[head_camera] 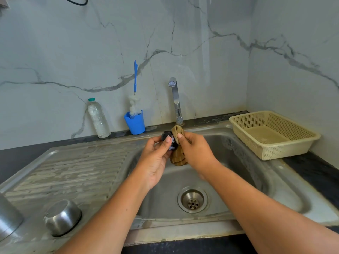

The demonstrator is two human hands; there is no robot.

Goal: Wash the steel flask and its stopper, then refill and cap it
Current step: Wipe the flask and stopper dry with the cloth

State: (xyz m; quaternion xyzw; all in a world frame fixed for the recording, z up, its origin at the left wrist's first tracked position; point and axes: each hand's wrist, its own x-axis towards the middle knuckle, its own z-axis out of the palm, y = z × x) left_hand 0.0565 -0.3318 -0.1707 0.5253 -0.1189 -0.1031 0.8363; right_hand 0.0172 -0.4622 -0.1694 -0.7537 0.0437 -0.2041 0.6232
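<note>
Over the steel sink basin [229, 173], my left hand [156, 158] grips the black flask stopper [167, 137] between thumb and fingers. My right hand [194, 149] holds a brown cloth [178, 156] pressed against the stopper's right side, part of the cloth hanging below. The steel flask body [8, 217] shows only partly at the far left edge of the drainboard. A steel cup lid [61, 217] lies upside down on the drainboard at the front left.
The tap [175, 99] stands behind the basin with no water running. A blue cup [135, 122] with a bottle brush [135, 88] and a clear water bottle [98, 119] stand at the back. A cream plastic basket [275, 134] sits right of the sink. The drain [192, 199] lies below my hands.
</note>
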